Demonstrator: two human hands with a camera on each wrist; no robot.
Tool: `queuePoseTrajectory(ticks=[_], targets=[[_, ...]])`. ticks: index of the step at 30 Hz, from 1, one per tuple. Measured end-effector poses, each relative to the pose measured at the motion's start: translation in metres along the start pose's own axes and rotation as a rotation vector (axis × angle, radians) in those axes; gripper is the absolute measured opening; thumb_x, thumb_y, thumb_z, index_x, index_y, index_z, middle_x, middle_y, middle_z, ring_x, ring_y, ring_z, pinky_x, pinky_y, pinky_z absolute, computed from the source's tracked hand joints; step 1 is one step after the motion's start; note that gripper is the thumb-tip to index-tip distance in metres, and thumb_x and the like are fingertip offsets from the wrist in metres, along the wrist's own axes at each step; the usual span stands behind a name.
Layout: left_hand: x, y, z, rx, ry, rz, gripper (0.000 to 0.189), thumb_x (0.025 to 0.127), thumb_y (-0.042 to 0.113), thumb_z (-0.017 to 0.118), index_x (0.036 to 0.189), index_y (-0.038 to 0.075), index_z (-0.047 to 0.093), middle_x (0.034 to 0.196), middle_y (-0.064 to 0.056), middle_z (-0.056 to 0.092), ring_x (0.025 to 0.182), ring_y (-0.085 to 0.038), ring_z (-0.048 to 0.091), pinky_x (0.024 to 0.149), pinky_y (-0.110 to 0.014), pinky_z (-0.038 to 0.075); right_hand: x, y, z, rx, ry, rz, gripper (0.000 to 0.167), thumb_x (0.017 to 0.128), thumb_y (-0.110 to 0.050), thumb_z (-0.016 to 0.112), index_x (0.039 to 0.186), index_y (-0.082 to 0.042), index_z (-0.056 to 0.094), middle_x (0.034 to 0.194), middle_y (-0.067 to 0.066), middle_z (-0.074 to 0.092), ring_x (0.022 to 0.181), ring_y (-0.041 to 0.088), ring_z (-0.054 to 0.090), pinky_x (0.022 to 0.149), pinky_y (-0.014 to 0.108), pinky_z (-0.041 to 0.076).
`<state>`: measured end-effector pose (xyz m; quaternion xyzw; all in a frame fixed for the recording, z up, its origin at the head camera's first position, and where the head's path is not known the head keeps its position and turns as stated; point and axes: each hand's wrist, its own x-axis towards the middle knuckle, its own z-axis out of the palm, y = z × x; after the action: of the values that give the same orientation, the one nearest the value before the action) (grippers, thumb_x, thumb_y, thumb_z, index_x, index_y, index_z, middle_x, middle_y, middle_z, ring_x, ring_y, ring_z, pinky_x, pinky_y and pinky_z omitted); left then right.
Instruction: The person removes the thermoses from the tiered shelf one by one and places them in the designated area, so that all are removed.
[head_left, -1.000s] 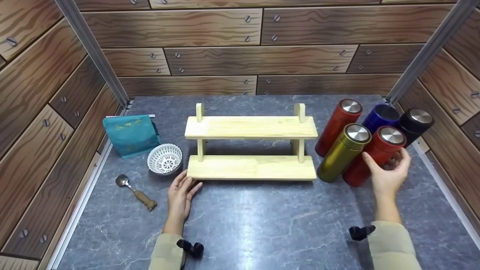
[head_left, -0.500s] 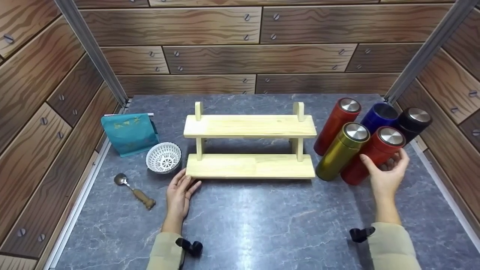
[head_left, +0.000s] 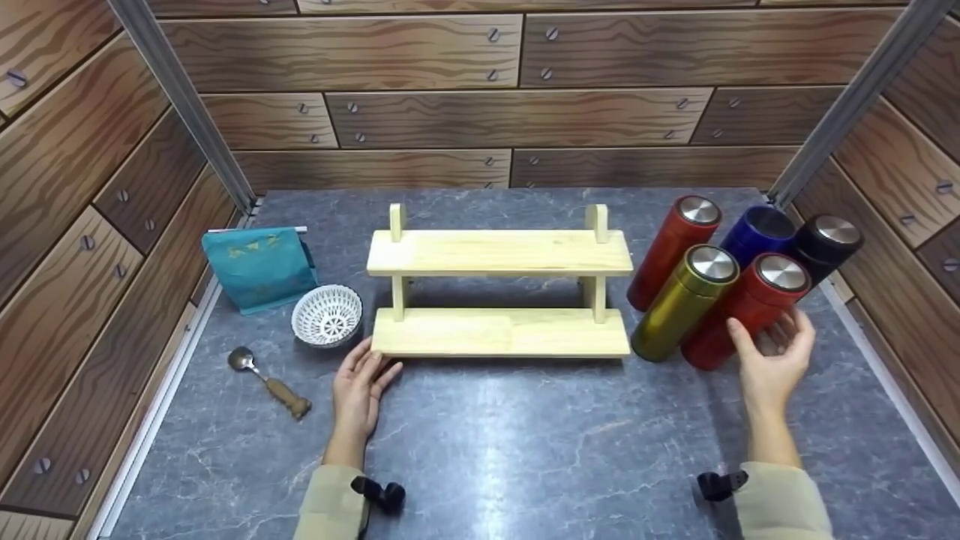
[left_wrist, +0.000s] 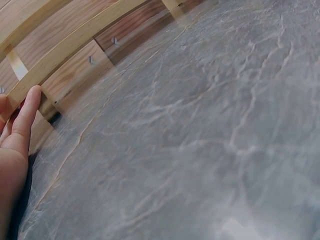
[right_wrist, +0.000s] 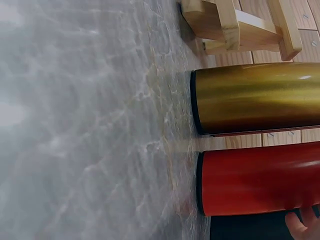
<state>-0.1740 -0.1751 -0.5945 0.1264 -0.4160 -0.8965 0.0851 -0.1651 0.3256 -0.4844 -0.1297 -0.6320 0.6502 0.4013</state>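
My left hand (head_left: 358, 394) is at the front left corner of the pale wooden two-tier rack (head_left: 502, 334), its fingertips touching the end of the lower shelf. In the left wrist view one straight finger (left_wrist: 26, 117) lies just below the shelf board. At the right, my right hand (head_left: 774, 375) is beside the front red flask (head_left: 712, 337), thumb and fingers spread around its near side. The right wrist view has fingertips (right_wrist: 295, 225) at the flask's side. A gold flask (head_left: 679, 311) stands next to it, upright. Behind are another red flask (head_left: 671, 259), a blue one (head_left: 757, 232) and a black one (head_left: 821, 247).
Left of the rack are a white openwork bowl (head_left: 327, 315), a teal pouch (head_left: 259, 270) and a spoon (head_left: 271, 384) with a wooden handle. Wood-patterned walls (head_left: 420, 60) enclose the grey marbled tabletop (head_left: 525, 450) at the back and sides.
My right hand has loosened from the front red flask and drawn back slightly towards me. The left hand, rack and flasks stay in place; the head view shifted a little.
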Motion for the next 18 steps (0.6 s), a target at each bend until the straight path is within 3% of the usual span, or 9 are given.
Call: queuePoseTrajectory(ticks=[8, 12, 15, 18], targets=[[-0.004, 0.003, -0.003, -0.011, 0.039, -0.021, 0.042, 0.091, 0.003, 0.057, 0.13, -0.004, 0.042, 0.11, -0.013, 0.058, 0.098, -0.026, 0.061, 0.084, -0.046, 0.054, -0.017, -0.007, -0.005, -0.016, 0.053, -0.007, 0.056, 0.071, 0.007, 0.074, 0.121, 0.0, 0.052, 0.108, 0.009, 0.057, 0.097, 0.023, 0.056, 0.077, 0.024, 0.049], [-0.007, 0.013, 0.0, 0.0, 0.059, -0.047, 0.046, 0.093, 0.008, 0.057, 0.131, -0.006, 0.037, 0.104, -0.011, 0.061, 0.095, -0.025, 0.063, 0.082, -0.046, 0.055, -0.02, -0.008, -0.009, 0.06, 0.088, -0.009, 0.049, 0.071, 0.011, 0.072, 0.117, 0.004, 0.055, 0.103, 0.015, 0.058, 0.088, 0.022, 0.059, 0.077, 0.021, 0.052], [-0.009, 0.022, 0.003, 0.051, 0.085, -0.053, 0.048, 0.091, 0.012, 0.061, 0.129, -0.008, 0.039, 0.102, -0.012, 0.06, 0.092, -0.026, 0.064, 0.082, -0.045, 0.055, -0.02, -0.01, -0.011, 0.133, 0.12, -0.024, 0.045, 0.072, 0.013, 0.071, 0.114, 0.005, 0.056, 0.101, 0.017, 0.059, 0.084, 0.021, 0.059, 0.076, 0.021, 0.052], [-0.012, 0.031, 0.006, 0.165, 0.138, -0.027, 0.044, 0.088, 0.016, 0.065, 0.121, -0.006, 0.046, 0.1, -0.013, 0.06, 0.09, -0.027, 0.064, 0.08, -0.042, 0.056, -0.02, -0.017, -0.008, 0.167, 0.133, -0.042, 0.04, 0.075, 0.011, 0.069, 0.113, 0.003, 0.057, 0.098, 0.015, 0.06, 0.086, 0.02, 0.058, 0.075, 0.021, 0.05]])
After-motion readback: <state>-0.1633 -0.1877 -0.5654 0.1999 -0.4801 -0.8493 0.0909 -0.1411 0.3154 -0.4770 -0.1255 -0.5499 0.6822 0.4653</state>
